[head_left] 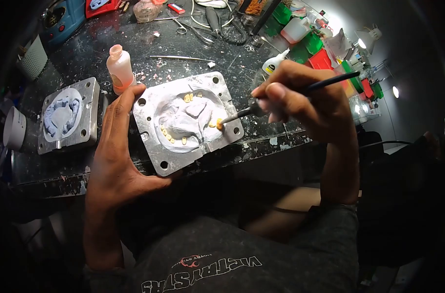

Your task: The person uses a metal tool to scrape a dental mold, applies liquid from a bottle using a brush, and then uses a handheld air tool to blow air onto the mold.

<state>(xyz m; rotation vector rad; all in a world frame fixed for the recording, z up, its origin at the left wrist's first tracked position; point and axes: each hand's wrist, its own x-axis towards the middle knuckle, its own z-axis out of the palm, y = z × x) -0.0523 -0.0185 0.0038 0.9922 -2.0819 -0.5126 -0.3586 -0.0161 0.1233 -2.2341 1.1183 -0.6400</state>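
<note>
A square metal dental flask half (151, 100), filled with white plaster and set with small yellowish teeth (188, 97), lies tilted near the bench's front edge. My left hand (116, 141) grips it, fingers along its left side and thumb at the front corner. In my right hand (300, 95), a slim black-handled brush (335, 80) is pinched between thumb and fingers. Its tip touches or is just beside an orange-looking tooth (219, 123) on the right side of the plaster; exact contact is hard to tell.
Left of my hand sits another metal flask half (88, 124) with bluish plaster. A bottle with pinkish contents (120, 68) stands behind my left fingers. A metal instrument (181, 58), scissors (181, 29) and a white squeeze bottle (275, 62) lie farther back.
</note>
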